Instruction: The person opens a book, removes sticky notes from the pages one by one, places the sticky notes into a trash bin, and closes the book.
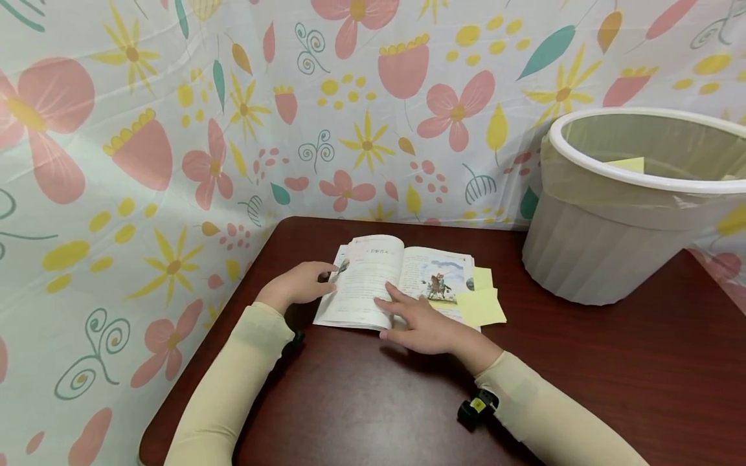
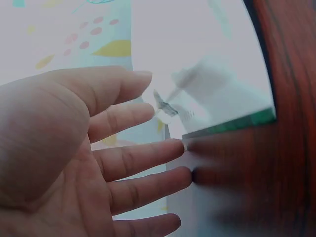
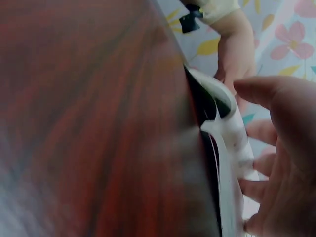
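Observation:
An open book [image 1: 367, 285] lies on the dark red-brown table, text on its left page and a picture of a horse and rider on its right. At the book's left edge is my left hand [image 1: 297, 283], fingers extended. In the left wrist view, a gap shows between the thumb and index finger of that hand [image 2: 64, 143], tips close by the page corner [image 2: 227, 94]. My right hand [image 1: 422, 323] spreads over the lower middle of the book, fingertips on the left page near the spine. Yellow sticky notes [image 1: 482, 307] stick out from the right page, beside the right hand.
A pale ribbed bin [image 1: 583, 252] with a bag liner stands at the right on the table [image 1: 344, 401]; a yellow paper [image 1: 631, 164] shows inside. A flower-patterned cloth [image 1: 233, 97] hangs behind and to the left. Both wrists wear black camera straps.

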